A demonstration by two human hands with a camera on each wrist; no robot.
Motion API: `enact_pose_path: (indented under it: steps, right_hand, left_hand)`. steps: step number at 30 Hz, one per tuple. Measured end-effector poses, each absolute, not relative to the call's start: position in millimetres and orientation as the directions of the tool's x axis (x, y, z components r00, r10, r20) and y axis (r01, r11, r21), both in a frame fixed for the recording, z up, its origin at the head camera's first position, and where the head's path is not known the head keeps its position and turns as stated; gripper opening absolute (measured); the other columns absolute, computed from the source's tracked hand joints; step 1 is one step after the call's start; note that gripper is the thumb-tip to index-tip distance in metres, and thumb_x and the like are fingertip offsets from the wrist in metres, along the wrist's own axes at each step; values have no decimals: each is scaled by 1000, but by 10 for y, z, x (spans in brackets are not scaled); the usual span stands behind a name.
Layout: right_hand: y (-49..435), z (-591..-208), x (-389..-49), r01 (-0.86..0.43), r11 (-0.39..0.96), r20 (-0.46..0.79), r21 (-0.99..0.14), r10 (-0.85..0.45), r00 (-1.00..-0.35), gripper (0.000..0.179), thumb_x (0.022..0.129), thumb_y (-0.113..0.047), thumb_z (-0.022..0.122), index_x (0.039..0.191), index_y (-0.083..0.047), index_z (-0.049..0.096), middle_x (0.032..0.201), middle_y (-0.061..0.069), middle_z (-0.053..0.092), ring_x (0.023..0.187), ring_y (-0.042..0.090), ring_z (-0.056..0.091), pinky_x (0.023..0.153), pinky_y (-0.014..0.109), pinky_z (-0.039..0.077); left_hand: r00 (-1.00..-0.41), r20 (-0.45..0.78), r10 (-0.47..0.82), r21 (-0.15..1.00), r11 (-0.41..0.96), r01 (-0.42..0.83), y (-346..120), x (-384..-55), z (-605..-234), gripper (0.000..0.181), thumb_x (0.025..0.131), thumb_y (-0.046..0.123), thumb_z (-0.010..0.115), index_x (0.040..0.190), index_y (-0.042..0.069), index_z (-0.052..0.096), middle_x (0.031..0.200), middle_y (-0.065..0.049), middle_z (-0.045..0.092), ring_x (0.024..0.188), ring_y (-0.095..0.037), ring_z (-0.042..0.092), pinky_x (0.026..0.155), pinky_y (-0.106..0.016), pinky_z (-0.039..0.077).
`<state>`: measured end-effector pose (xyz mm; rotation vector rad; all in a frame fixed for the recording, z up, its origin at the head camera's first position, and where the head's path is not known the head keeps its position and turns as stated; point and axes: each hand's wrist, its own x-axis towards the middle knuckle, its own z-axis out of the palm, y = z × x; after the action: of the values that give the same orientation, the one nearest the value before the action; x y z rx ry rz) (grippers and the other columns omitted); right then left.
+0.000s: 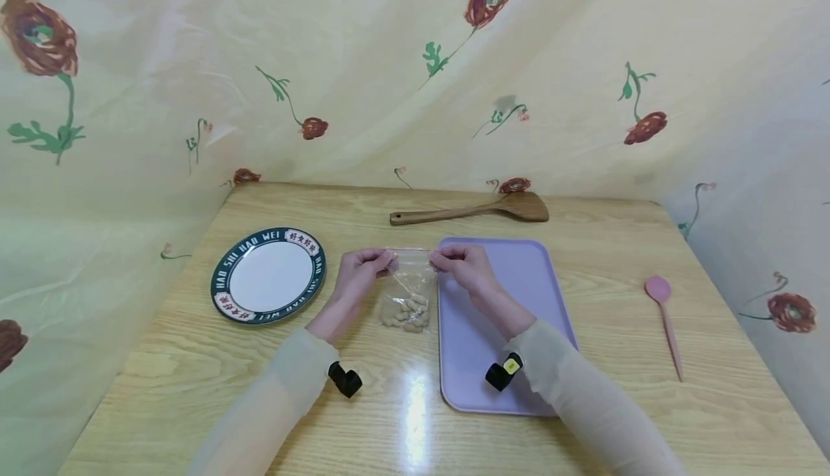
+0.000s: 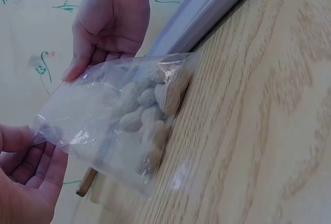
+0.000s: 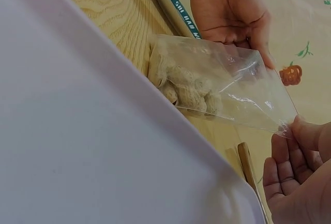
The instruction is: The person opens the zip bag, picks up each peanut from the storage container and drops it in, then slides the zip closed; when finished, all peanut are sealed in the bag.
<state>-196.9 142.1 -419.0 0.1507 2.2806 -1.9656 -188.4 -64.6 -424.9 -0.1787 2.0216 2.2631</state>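
A clear zip bag with several unshelled peanuts at its bottom stands between my two hands. My left hand pinches the bag's top left corner between thumb and fingers. At the top right corner, my right hand pinches it the same way. The top edge is stretched between them. In the left wrist view the peanuts lie bunched in the lower end, close over the wooden table. The right wrist view shows the bag from the other side, beside the purple tray's rim.
The purple tray lies under my right forearm. A white plate with a dark green lettered rim is to the left. A wooden spatula lies at the back, a pink spoon at the right. Floral cloth hangs behind the table.
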Motion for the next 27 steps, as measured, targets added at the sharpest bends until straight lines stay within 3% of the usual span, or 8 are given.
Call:
enact_pose_path:
  steps: [8,12,20,23,27]
  right_hand:
    - [1428,-4176,-1942,191,144,-192,-971,4,-981,19,91,-6,72,102,9,71,80,-3,71,74,7,65,82,32,54]
    - [1433,-4179,-1945,199,131,-201,-971,-2,-980,21,91,-7,73,104,10,71,82,-1,72,74,8,67,85,35,53]
    - [1441,-4252,-1988,203,93,-205,-975,-10,-979,15,89,-5,74,99,5,74,86,-1,73,77,8,66,79,23,51]
    - [1450,-4283,-1995,216,69,-218,-974,-30,-975,15,90,-5,73,101,5,73,88,-1,73,79,6,65,78,22,52]
    - [1492,-4297,-2010,262,54,-266,-964,-91,-960,23,91,-6,72,111,5,71,94,1,74,85,7,66,84,25,53]
  left_hand:
    - [-981,-185,-57,971,-165,-174,-677,-1892,-4248,17,90,3,72,101,-10,73,87,-13,74,73,-14,70,86,-43,55]
    - [-977,-189,-103,967,-194,-167,-692,-1891,-4248,16,86,1,76,97,-10,73,87,-13,75,71,-15,71,85,-43,56]
    - [-977,-200,-79,954,-241,-176,-707,-1902,-4280,15,87,-2,74,96,-13,71,81,-9,73,71,-14,70,80,-36,58]
    - [-979,-195,-53,958,-226,-178,-716,-1908,-4285,15,89,0,72,97,-13,71,80,-7,73,72,-13,69,78,-33,58]
    - [-979,-201,-36,968,-159,-193,-735,-1915,-4279,16,90,2,71,99,-11,71,82,-7,72,74,-14,69,84,-39,56]
